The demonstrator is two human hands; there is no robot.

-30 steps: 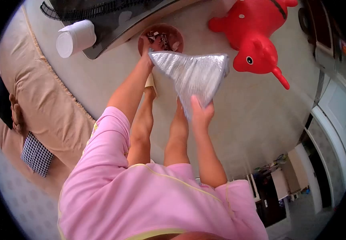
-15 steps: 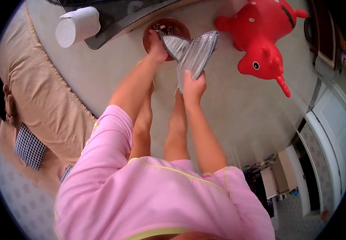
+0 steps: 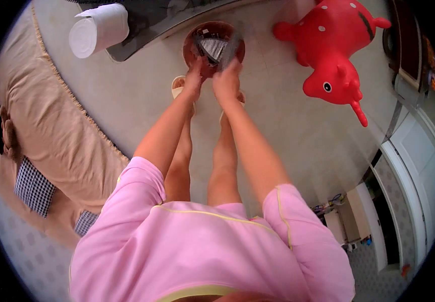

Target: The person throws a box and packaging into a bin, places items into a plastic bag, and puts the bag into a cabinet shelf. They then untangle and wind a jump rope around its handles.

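Observation:
A crinkled silver foil piece with a dark edge (image 3: 213,49) is over the mouth of a round reddish-brown bin (image 3: 190,43), and motion blurs its right side. On the near left of the foil, my left hand (image 3: 193,80) has its fingers closed at the dark edge. My right hand (image 3: 227,81) grips the blurred right side, close to the bin's near rim. Small dark and white bits show inside the bin behind the foil. How the foil is folded, and whether it touches the bin, I cannot tell.
A dark glossy low table (image 3: 152,25) lies beyond the bin, with a white paper roll (image 3: 109,30) at its left. A red inflatable animal toy (image 3: 328,50) stands right. A tan-covered sofa (image 3: 51,131) runs along the left. Slippered feet (image 3: 178,85) are below the bin.
Both hands have come closer together, the right moving up and left. The foil, spread wide beside the bin before, is now bunched narrower over the bin.

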